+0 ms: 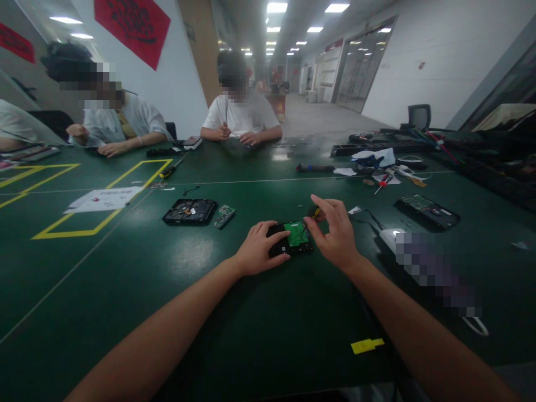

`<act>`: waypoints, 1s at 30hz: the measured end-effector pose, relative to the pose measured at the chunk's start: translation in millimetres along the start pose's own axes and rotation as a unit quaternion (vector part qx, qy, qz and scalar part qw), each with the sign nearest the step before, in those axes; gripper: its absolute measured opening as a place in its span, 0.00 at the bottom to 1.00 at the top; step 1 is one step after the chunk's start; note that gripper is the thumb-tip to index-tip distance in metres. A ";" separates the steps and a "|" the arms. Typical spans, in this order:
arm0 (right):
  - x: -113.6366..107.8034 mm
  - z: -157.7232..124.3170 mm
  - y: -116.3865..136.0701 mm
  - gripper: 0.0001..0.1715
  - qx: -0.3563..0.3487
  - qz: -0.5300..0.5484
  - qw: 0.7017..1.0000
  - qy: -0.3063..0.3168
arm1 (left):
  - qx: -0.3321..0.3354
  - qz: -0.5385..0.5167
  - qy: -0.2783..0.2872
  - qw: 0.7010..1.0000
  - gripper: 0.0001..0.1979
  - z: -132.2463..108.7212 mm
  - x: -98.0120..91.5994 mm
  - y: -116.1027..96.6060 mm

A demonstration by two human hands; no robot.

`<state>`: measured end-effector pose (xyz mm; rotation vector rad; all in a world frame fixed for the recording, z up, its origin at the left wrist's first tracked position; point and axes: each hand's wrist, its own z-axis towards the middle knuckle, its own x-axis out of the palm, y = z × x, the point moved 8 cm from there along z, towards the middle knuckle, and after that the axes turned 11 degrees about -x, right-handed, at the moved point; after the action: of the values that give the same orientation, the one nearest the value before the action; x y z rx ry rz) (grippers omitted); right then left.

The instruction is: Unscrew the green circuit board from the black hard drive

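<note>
A black hard drive with a green circuit board (297,234) lies on the dark green table, board side up. My left hand (262,248) rests on its left part, fingers spread over the casing and touching the board's edge. Just right of the drive is my right hand (335,231), thumb and fingers curled around a small black and yellow tool (315,213), likely a screwdriver handle. Its shaft is too faint to make out well. Tiny screws (300,206) lie behind the drive.
Left stand another drive (190,211) and a loose circuit board (225,216). A third drive (427,211) and a white device (419,262) with a cable lie right. Behind are tools, a red-handled screwdriver (384,181) and papers. Two people work across the table (201,301).
</note>
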<state>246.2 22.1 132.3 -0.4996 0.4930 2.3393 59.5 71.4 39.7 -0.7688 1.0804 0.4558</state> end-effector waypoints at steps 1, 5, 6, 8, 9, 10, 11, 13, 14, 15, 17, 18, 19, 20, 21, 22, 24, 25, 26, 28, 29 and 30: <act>0.6 -0.6 -0.8 0.35 0.004 0.000 1.000 -0.001 | -0.001 0.001 0.001 1.000 0.34 0.1 0.2 0.2; 2.3 -4.4 -5.4 0.37 0.026 0.008 1.000 -0.009 | 0.000 0.002 0.000 1.000 0.34 0.3 0.9 0.5; 2.7 -4.9 -5.8 0.36 0.027 0.011 1.000 -0.008 | 0.000 0.002 0.000 1.000 0.34 0.3 1.0 0.6; 4.0 -5.0 -5.0 0.35 0.023 0.019 1.000 0.001 | 0.000 0.002 -0.001 1.000 0.34 0.1 1.1 1.1; 4.5 -4.7 -4.4 0.35 0.022 0.024 0.999 0.006 | 0.000 0.001 -0.001 1.000 0.34 0.1 1.1 1.2; 4.5 -4.2 -4.0 0.34 0.022 0.026 0.999 0.008 | 0.000 0.000 -0.002 1.000 0.34 0.0 1.0 1.3; 4.4 -3.7 -3.7 0.34 0.023 0.028 0.999 0.010 | 0.000 -0.001 -0.002 1.000 0.34 0.0 0.8 1.3; 3.7 -2.6 -3.6 0.34 0.025 0.027 0.999 0.009 | -0.001 -0.004 -0.003 1.000 0.34 0.2 0.3 1.2; 3.3 -2.3 -3.8 0.34 0.026 0.025 0.999 0.008 | -0.002 -0.005 -0.003 1.000 0.34 0.3 0.1 1.0; 3.3 -2.2 -4.0 0.34 0.028 0.023 0.999 0.008 | -0.002 -0.004 -0.003 1.000 0.34 0.3 0.0 0.7; 3.8 -2.6 -4.9 0.34 0.031 0.022 0.999 0.008 | -0.001 -0.001 -0.001 1.000 0.34 0.4 -0.1 -0.1; 3.9 -3.1 -5.3 0.34 0.032 0.021 0.999 0.007 | 0.000 0.000 -0.001 1.000 0.34 0.3 -0.3 -0.5; 4.4 -3.7 -5.5 0.35 0.033 0.022 0.999 0.007 | 0.001 0.002 -0.001 1.000 0.34 0.3 -0.5 -0.7; 4.9 -4.3 -5.5 0.35 0.033 0.023 0.999 0.007 | 0.001 0.002 -0.001 1.000 0.34 0.3 -0.6 -0.9; 5.4 -4.8 -5.3 0.36 0.033 0.024 0.999 0.008 | 0.001 0.003 -0.002 1.000 0.34 0.3 -0.8 -0.8; 6.1 -5.1 -5.1 0.36 0.033 0.027 0.999 0.010 | 0.000 0.003 -0.002 1.000 0.34 0.4 -0.9 -0.6; 6.8 -5.1 -4.2 0.36 0.031 0.034 0.999 0.013 | -0.001 0.001 -0.002 1.000 0.34 0.5 -0.8 0.0; 6.4 -4.7 -3.7 0.35 0.028 0.035 0.999 0.013 | -0.001 -0.001 -0.001 1.000 0.34 0.6 -0.6 0.2; 5.4 -4.0 -3.1 0.35 0.024 0.033 0.999 0.011 | -0.001 -0.003 -0.001 1.000 0.34 0.6 -0.5 0.4; 2.0 -2.5 -2.3 0.33 0.016 0.022 1.000 -0.001 | -0.001 -0.005 0.001 1.000 0.34 0.6 -0.1 0.7; 0.3 -1.9 -2.4 0.32 0.014 0.015 1.000 -0.007 | -0.002 -0.006 0.002 1.000 0.34 0.5 -0.1 0.7; -0.8 -1.7 -2.9 0.31 0.015 0.010 1.000 -0.012 | -0.002 -0.006 0.002 1.000 0.34 0.4 -0.1 0.6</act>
<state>249.2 22.9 130.6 -0.4537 0.5230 2.3515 59.3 72.2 39.6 -0.7805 1.0791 0.4463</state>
